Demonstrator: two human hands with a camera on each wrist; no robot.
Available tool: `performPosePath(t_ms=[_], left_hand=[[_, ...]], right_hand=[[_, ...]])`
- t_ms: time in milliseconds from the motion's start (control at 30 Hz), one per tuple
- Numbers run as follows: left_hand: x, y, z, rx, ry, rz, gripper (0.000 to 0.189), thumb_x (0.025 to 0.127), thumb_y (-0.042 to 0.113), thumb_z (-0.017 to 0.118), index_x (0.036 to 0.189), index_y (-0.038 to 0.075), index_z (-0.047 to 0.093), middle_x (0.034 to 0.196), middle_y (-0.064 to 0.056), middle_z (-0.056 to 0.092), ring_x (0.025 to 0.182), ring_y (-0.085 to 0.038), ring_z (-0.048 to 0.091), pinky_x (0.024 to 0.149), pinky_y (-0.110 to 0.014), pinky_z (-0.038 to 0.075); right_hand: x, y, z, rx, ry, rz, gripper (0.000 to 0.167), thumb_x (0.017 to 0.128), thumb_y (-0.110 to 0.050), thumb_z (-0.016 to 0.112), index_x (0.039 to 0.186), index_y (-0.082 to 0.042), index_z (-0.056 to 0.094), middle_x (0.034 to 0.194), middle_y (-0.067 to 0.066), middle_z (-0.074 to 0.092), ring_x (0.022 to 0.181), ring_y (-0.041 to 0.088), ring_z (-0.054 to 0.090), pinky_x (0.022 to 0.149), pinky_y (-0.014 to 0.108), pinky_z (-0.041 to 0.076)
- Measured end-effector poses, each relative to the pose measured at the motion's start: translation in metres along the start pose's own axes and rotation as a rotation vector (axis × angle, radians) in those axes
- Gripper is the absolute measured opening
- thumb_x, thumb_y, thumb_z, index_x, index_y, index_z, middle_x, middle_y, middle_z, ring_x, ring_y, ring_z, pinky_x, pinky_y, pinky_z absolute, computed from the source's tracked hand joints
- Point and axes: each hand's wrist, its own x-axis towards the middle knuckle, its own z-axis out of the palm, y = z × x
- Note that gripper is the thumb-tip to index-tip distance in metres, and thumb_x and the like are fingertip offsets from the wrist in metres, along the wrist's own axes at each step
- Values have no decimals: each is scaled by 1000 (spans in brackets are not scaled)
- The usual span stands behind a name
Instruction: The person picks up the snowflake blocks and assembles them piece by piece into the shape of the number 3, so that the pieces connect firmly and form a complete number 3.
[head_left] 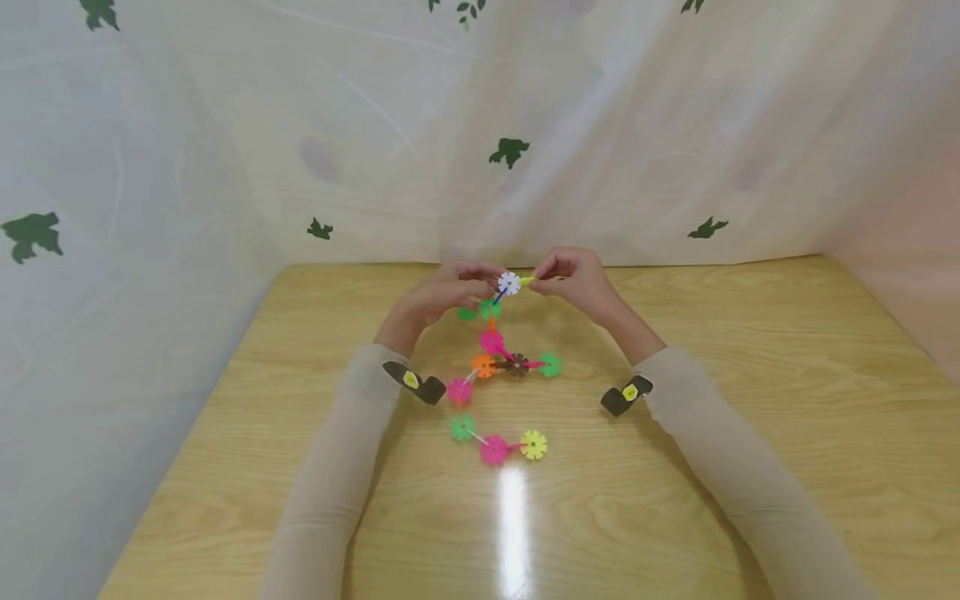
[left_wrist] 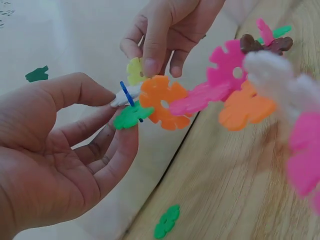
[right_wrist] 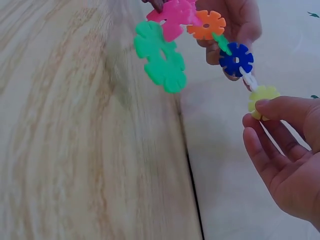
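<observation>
A chain of slotted plastic flower discs runs toward the body from the hands, in pink [head_left: 492, 342], orange [head_left: 483, 365], brown [head_left: 517, 364] and green [head_left: 550, 365]. At its far end, my left hand [head_left: 450, 293] pinches the white disc [left_wrist: 125, 95], with fingers against the green disc [left_wrist: 133, 116] below. A blue disc [right_wrist: 236, 60] links those two. Between thumb and fingers, my right hand [head_left: 579, 285] pinches a yellow disc [right_wrist: 263, 97], its edge meeting the white disc's edge. The chain's near end has a pink disc [head_left: 494, 450] and another yellow disc [head_left: 533, 444].
One loose green disc [left_wrist: 167, 221] lies on the wooden table [head_left: 675, 467] beneath my left hand. Close behind both hands, a pale curtain [head_left: 375, 167] with green leaf and bird shapes hangs at the table's back edge. Each wrist wears a black camera strap [head_left: 626, 395].
</observation>
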Motion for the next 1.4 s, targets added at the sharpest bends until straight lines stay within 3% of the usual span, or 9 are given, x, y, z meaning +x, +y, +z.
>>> performPosePath(t_ms=[200, 600, 800, 1033, 1267, 1400], left_hand=[[-1, 4, 5, -21, 21, -6, 29, 97, 8, 64, 124, -2, 63, 100, -1, 69, 91, -14, 65, 85, -29, 56], [-4, 10, 4, -40, -18, -14, 25, 93, -1, 66, 118, -8, 64, 93, -3, 72, 83, -14, 70, 85, -36, 63], [-7, 12, 4, -57, -23, 12, 25, 92, -5, 66, 116, -11, 64, 89, -2, 73, 78, -13, 70, 78, -30, 63], [-6, 9, 3, -51, -23, 52, 23, 90, -6, 68, 113, -12, 65, 85, 0, 73, 74, -13, 70, 77, -33, 64], [-6, 9, 4, -59, -28, 40, 22, 90, -7, 67, 111, -12, 65, 84, -2, 74, 75, -14, 71, 81, -38, 64], [-7, 9, 3, -58, -30, 35, 23, 90, -6, 67, 112, -12, 65, 84, -1, 73, 75, -14, 70, 78, -35, 64]], right_hand=[[0, -4, 2, -31, -41, -30, 8, 85, 5, 78, 88, 5, 71, 83, 3, 69, 78, 8, 69, 72, 19, 59], [-1, -13, 1, -111, -150, -54, 10, 86, 3, 77, 94, 8, 73, 90, 10, 75, 77, 9, 71, 71, 21, 59], [-4, -18, 1, -74, -159, -76, 8, 85, 4, 78, 92, 8, 75, 89, 9, 77, 74, 8, 72, 69, 22, 60], [-6, -18, 3, -40, -165, -85, 6, 85, 7, 76, 88, 3, 77, 87, 9, 77, 73, 8, 73, 68, 22, 61], [-7, -19, 5, -31, -178, -80, 6, 85, 8, 76, 90, 12, 74, 87, 11, 77, 74, 9, 74, 71, 23, 62], [-6, -16, 7, -50, -169, -88, 7, 85, 4, 78, 89, 9, 75, 85, 6, 77, 73, 10, 73, 68, 22, 61]])
